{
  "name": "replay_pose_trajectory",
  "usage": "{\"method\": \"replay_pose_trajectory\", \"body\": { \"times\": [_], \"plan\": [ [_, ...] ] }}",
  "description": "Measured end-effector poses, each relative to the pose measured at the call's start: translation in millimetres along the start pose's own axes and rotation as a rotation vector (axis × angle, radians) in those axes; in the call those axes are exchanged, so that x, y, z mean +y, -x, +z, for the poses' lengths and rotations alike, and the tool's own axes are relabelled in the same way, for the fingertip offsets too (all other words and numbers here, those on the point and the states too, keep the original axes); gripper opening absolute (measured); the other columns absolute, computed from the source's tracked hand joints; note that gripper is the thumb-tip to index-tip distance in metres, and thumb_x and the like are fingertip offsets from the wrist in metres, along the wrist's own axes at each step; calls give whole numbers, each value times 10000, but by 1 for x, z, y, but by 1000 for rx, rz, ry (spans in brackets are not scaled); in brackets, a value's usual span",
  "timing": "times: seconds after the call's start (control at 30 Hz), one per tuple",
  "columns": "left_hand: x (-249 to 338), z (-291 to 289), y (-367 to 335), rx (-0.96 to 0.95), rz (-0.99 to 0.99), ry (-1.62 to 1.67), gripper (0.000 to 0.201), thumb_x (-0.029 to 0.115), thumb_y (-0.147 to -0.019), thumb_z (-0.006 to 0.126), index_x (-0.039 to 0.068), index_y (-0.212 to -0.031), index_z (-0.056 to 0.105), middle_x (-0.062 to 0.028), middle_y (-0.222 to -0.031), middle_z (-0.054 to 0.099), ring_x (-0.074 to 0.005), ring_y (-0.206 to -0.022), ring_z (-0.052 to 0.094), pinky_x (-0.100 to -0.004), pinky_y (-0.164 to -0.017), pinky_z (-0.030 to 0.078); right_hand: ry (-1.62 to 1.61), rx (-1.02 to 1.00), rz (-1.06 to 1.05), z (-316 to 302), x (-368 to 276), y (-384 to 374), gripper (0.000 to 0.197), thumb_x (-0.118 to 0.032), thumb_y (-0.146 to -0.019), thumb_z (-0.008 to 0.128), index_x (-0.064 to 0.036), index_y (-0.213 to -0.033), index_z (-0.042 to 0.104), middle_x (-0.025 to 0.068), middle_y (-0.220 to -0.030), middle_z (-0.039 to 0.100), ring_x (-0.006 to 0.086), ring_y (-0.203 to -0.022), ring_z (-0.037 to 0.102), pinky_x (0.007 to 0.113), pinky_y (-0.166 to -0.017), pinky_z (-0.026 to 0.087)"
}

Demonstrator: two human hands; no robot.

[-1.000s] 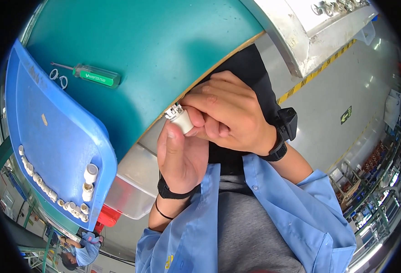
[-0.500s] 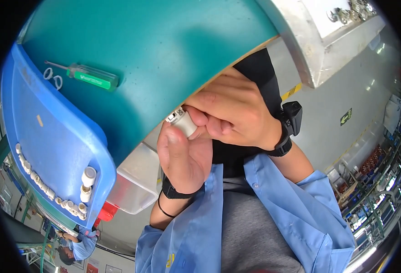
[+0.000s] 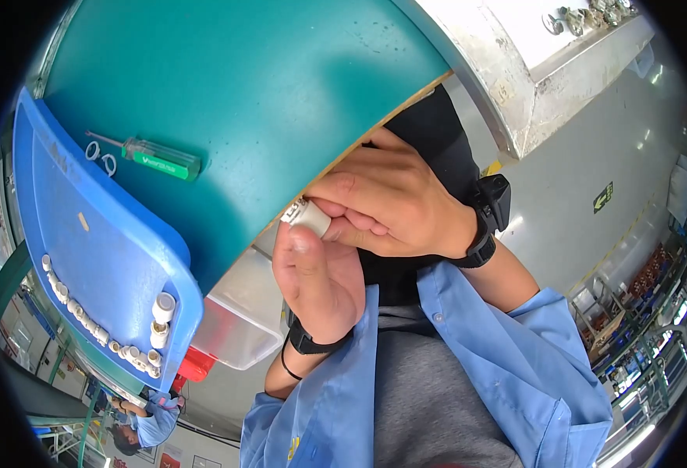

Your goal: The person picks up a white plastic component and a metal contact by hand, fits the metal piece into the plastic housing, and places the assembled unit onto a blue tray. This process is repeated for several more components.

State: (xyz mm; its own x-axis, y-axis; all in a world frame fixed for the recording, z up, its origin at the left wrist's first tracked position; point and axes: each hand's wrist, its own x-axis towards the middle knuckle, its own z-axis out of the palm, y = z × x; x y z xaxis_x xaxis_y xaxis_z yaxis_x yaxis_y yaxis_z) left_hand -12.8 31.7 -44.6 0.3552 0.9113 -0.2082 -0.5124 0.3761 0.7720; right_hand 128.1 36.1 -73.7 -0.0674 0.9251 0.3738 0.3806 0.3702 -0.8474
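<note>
A small white cylindrical plastic piece [image 3: 310, 219], with dark marks or openings at its end, is held at the table's front edge. My left hand [image 3: 321, 285] closes on it from below, its thumb along the near side. My right hand [image 3: 406, 199] is curled against the piece's right side, thumb and forefinger gripping it. Fingers of both hands partly cover the piece, so its far side is hidden. Both wrists wear black straps.
A green-handled screwdriver [image 3: 161, 159] and two white rings [image 3: 101, 158] lie on the green tabletop [image 3: 257, 86]. At left, a blue tray [image 3: 109, 257] holds several white cylindrical pieces [image 3: 86, 322]. A clear bin [image 3: 238, 331] sits below; a metal-edged tray [image 3: 542, 97] with metal parts stands at upper right.
The view has shifted a little, so the tray and screwdriver appear lower. Both hands keep hold of the white piece; the right fingers have shifted slightly against it.
</note>
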Motion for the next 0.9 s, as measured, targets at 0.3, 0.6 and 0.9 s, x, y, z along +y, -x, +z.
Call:
{"method": "replay_pose_trajectory", "body": {
  "times": [0.3,0.6,0.9],
  "plan": [
    [-11,1,4,89,85,34,468,318,-1099,365,-113,-1265,439,-269,-1049,617,-320,-945,651,-411,-848,550,-16,-80,-59,-5,15,-7,329,-105,-773,753,-72,-1097,707,35,-845,675,230,-784,646,364,-734,504],
    [-17,-19,7,24,176,55,494,290,-1094,380,-137,-1342,400,-301,-1041,631,-350,-946,667,-428,-821,575,10,51,-155,1,18,-8,258,-217,-805,787,-111,-1021,695,30,-855,687,226,-749,664,363,-768,512],
    [0,-14,2,-71,26,-27,503,331,-1072,437,-157,-1173,502,-278,-1020,638,-329,-942,669,-420,-816,574,108,172,-156,5,11,-5,287,-249,-842,767,-89,-1075,714,60,-940,718,206,-830,694,383,-842,520]
  ]
}}
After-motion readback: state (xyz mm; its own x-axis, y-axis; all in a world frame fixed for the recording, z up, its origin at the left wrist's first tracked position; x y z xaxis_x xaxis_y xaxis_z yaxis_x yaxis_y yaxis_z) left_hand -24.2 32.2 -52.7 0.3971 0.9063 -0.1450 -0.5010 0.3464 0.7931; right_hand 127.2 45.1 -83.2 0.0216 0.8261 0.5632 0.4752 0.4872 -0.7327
